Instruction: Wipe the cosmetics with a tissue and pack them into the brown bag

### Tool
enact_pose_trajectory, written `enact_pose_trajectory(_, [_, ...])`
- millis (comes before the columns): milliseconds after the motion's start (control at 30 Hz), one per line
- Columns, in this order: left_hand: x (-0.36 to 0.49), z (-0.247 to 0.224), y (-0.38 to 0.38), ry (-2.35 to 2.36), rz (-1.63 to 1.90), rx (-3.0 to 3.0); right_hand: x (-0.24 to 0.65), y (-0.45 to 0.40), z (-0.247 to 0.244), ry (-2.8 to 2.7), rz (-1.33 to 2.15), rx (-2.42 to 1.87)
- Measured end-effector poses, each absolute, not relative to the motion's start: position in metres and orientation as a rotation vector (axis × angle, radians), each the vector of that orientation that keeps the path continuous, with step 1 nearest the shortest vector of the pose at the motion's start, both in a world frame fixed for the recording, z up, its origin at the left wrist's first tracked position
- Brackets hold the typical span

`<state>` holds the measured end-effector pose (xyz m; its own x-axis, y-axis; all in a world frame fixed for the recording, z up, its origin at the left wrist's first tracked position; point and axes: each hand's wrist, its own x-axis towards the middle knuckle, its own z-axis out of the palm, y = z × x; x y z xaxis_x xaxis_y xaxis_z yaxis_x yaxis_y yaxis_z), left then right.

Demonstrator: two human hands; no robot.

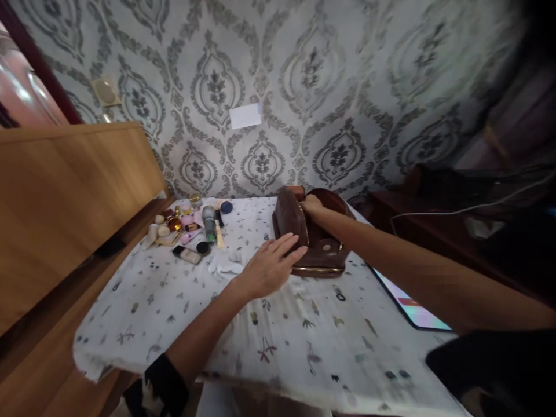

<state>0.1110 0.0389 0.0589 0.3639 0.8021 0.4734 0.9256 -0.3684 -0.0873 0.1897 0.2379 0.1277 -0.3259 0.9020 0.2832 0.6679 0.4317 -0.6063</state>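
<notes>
A dark brown leather bag (321,263) with gold zippers lies on the cloth-covered table near the wall. My left hand (271,266) rests on the bag's left side, its fingers stretched out and slightly apart. At the bag's opening is my right hand (311,207), reaching in from the right; its fingertips are hidden inside, so what they hold, if anything, does not show. A crumpled white tissue (226,264) lies left of my left hand.
Small bottles and cosmetics, among them a grey-green bottle (209,223) and a black round lid (202,248), cluster at the back left. A tablet (417,307) lies under my right forearm. A wooden panel (78,202) borders the left; a white cable (469,212) runs at the right.
</notes>
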Motion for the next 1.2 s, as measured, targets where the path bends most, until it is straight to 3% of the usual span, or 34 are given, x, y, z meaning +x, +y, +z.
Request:
enact_pose_trajectory(133, [0.071, 0.041, 0.009, -1.648, -0.621, -2.208, 0.196, 0.221, 0.140, -2.063, 0.530, -1.279])
enact_pose_trajectory(267, [0.020, 0.026, -0.020, -1.819, -0.746, -2.038, 0.208, 0.160, 0.134, -1.972, 0.389, -0.614])
enact_pose_trajectory(500, [-0.059, 0.030, -0.044, -2.202, -0.869, -1.592, 0.191, 0.059, 0.058, -2.233, 0.811, -0.007])
enact_pose_trajectory(767, [-0.115, 0.052, 0.000, -2.373, -0.710, -1.397, 0.143, 0.041, -0.012, -2.128, 1.216, -0.407])
enact_pose_trajectory(1200, [-0.134, 0.058, 0.118, -2.612, -0.253, -1.350, 0.150, 0.037, -0.012, -2.178, 1.179, -0.414])
